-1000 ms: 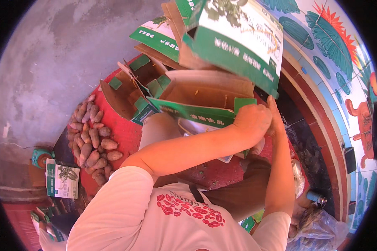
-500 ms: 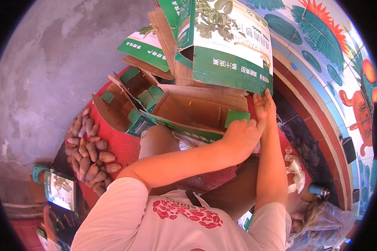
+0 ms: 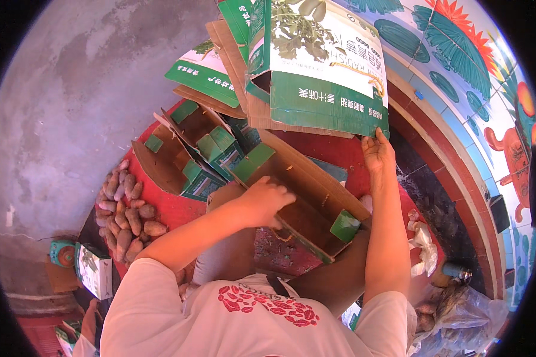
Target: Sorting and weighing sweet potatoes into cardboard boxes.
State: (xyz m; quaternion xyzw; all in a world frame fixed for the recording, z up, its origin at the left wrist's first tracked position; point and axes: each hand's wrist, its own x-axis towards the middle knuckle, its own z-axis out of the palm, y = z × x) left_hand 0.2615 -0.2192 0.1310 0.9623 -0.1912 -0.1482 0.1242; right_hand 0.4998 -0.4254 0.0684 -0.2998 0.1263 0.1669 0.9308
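Pinch the printed carton (image 3: 333, 98) by its corner in the right hand (image 3: 377, 152), steadying the open box (image 3: 309, 189) with the left hand (image 3: 261, 204) curled over its near side

Red covering (image 3: 171, 214) bears heaped brown tubers (image 3: 123, 219) at nine o'clock, open cartons (image 3: 161, 159) at ten, crumpled white wrapping (image 3: 423, 245) near four.

Large carton (image 3: 327, 71): dark lettering on white face; one row of white characters across green band. Flattened-looking carton (image 3: 202, 83), to its left: white characters on green strip. Green panel (image 3: 234, 25), upper edge: white characters. T-shirt (image 3: 220, 327): dark lettering above red print, partly hidden.
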